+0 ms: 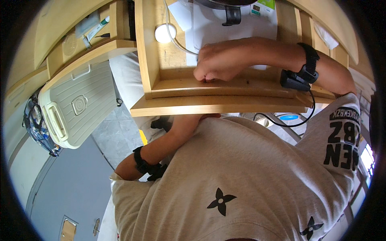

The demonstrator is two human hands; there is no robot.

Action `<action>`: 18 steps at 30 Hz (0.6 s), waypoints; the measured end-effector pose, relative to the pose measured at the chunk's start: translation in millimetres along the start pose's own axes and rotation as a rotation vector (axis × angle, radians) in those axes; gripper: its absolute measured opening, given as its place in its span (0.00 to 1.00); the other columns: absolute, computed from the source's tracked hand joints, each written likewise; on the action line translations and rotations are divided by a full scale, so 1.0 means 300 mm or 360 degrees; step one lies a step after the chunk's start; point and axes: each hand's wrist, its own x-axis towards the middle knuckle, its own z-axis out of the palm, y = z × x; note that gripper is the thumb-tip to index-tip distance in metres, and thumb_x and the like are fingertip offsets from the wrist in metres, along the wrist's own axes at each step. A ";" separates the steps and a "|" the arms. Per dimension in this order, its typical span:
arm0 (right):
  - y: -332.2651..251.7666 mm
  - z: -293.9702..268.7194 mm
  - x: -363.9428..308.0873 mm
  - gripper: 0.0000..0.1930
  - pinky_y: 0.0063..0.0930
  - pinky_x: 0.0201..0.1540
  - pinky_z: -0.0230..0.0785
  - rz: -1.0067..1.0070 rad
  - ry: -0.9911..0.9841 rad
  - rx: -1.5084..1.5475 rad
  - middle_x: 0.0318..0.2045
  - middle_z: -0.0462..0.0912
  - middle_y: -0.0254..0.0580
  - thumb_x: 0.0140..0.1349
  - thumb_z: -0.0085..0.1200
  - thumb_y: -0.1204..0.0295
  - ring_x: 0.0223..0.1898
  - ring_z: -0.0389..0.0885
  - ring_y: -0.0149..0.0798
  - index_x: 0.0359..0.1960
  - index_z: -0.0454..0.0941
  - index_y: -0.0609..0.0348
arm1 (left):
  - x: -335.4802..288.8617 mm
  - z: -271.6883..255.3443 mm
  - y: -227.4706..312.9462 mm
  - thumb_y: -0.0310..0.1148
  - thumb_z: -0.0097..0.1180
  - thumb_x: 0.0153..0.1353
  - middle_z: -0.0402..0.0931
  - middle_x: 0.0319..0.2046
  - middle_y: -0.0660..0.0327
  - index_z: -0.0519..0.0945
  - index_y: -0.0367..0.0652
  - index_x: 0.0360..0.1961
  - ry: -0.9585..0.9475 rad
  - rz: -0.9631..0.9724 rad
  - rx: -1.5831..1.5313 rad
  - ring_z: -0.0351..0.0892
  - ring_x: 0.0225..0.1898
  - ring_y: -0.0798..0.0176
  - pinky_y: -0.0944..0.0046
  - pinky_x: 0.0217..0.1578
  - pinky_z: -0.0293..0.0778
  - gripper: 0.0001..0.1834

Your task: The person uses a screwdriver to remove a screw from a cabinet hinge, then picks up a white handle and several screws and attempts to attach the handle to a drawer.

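My right hand point(219, 62) is closed, its fingers curled down inside a light wooden drawer, close behind the front panel point(225, 103). A white cable point(177, 45) runs down past a round white disc point(165, 33) and meets the back of this hand; whether the fingers hold the cable is hidden. White paper sheets point(213, 28) lie beneath and behind the hand. My left hand point(197, 118) is mostly tucked under the drawer's front edge, against my shirt, with its fingers out of sight. Both forearms wear black straps.
A dark pan-like object with a black handle point(232, 17) stands at the far end of the papers, beside a green-and-white box point(263, 7). To the left are a lidded pale plastic bin point(82, 102) and an open compartment holding a white-and-teal stick point(97, 28).
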 end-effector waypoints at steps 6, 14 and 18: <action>-0.015 -0.036 0.022 0.09 0.37 0.28 0.61 -0.0050 -0.0150 -0.0029 0.17 0.70 0.54 0.54 0.49 0.76 0.20 0.67 0.46 0.19 0.67 0.66 | -0.002 0.008 0.008 0.31 0.57 0.56 0.76 0.36 0.55 0.75 0.37 0.43 0.0162 -0.0242 -0.0137 0.77 0.38 0.59 0.62 0.41 0.74 0.14; 0.074 0.039 0.019 0.15 0.35 0.25 0.60 0.0251 -0.0265 0.0434 0.14 0.68 0.46 0.58 0.45 0.67 0.18 0.65 0.34 0.19 0.68 0.68 | 0.004 0.017 0.014 0.36 0.63 0.52 0.78 0.36 0.57 0.78 0.41 0.40 0.0073 -0.0370 -0.0268 0.77 0.38 0.60 0.62 0.42 0.73 0.16; 0.044 0.035 0.016 0.15 0.34 0.25 0.59 0.0197 -0.0228 0.0440 0.12 0.66 0.41 0.58 0.45 0.68 0.18 0.63 0.31 0.19 0.67 0.69 | -0.009 0.035 0.038 0.29 0.54 0.61 0.77 0.37 0.52 0.72 0.32 0.44 0.0125 -0.0626 -0.0827 0.80 0.38 0.59 0.64 0.40 0.79 0.13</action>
